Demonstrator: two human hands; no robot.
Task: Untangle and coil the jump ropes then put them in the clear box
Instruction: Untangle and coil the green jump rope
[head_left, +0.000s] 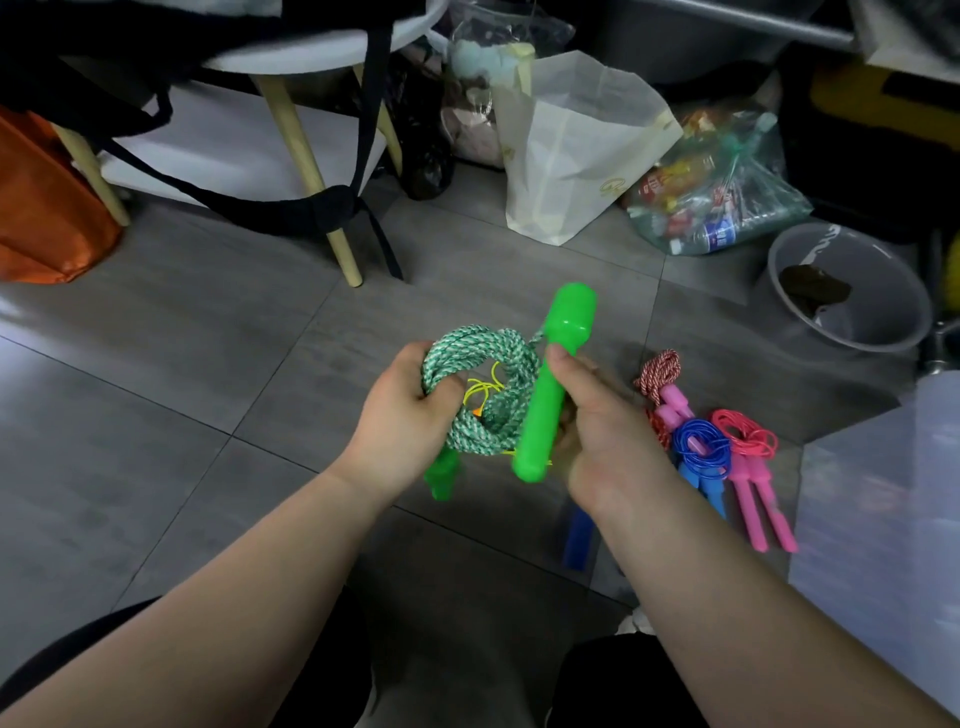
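While the left hand curls tight round the green rope coil, held mid-scene above the floor | right hand pinches the green handle | tip: wrap the tail snugly, loops clamped | clear box, probably, near right.

I see a green-and-white flecked rope with bright green handles, a red-and-white flecked rope, a blue rope and a pink rope on the grey floor.
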